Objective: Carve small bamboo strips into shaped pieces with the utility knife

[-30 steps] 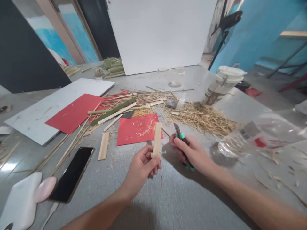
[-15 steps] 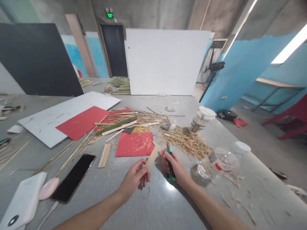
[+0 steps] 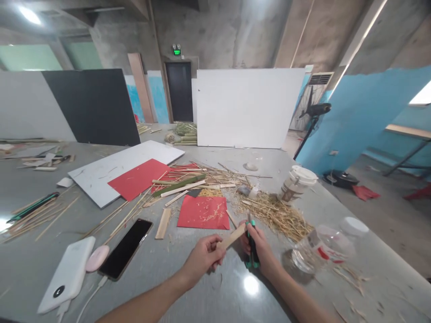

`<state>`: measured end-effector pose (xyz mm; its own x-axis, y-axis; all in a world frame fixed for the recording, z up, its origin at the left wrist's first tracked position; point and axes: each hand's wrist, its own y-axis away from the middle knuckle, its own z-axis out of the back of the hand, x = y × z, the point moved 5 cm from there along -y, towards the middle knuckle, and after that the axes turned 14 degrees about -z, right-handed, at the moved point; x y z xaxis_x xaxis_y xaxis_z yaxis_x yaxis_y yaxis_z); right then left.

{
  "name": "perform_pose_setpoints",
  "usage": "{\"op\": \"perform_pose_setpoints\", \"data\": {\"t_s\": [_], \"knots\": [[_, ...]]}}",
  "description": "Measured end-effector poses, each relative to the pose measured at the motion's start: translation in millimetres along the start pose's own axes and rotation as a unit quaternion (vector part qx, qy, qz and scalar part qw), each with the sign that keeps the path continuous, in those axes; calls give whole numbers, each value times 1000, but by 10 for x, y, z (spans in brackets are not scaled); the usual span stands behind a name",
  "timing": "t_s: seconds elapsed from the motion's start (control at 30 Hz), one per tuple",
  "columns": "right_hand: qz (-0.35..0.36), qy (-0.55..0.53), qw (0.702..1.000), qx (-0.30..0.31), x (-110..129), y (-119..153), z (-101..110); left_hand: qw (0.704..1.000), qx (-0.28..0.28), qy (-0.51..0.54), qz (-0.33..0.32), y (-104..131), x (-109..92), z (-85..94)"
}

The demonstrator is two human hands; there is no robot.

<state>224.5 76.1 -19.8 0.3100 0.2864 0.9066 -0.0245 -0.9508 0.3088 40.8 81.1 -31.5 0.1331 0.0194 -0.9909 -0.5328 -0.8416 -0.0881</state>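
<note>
Near the centre, my left hand [image 3: 206, 256] pinches the lower end of a flat pale strip [image 3: 232, 237], which slants up to the right. The strip's far end reaches the fingers of my right hand [image 3: 257, 246]. Wrapped in that right hand is a black and green cutter [image 3: 251, 244], its tip pointing up and away. Just beyond the hands lies a red sheet [image 3: 203, 213] with pale shavings on it. Another flat strip [image 3: 163, 223] rests on the table left of that sheet.
A heap of straw [image 3: 279, 213], a clear bottle [image 3: 319, 251] and a white-lidded tub [image 3: 296, 184] stand to the right. On the left are a black phone [image 3: 126, 249], a white power bank [image 3: 69, 273] and a white board [image 3: 97, 179]. Sticks [image 3: 198, 175] lie beyond the red sheet.
The view has shifted left and up. The pale strip has tilted lower towards the right, and its far end now meets my right hand beside the cutter.
</note>
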Motion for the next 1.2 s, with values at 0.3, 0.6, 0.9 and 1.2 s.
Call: {"op": "perform_pose_setpoints", "data": {"t_s": [0.3,0.6,0.9,1.2], "knots": [[-27,-6,1000,-10,51,5,3,993,-21,-99,-67,26,-129,28],[-21,33,999,23,-1,-33,47,928,-117,-315,-162,-32,-260,177],[13,88,996,24,19,-41,36,902,-47,-361,-233,-140,-766,618],[36,379,921,77,234,352,-332,916,-354,-64,-174,566,-923,1650]]}}
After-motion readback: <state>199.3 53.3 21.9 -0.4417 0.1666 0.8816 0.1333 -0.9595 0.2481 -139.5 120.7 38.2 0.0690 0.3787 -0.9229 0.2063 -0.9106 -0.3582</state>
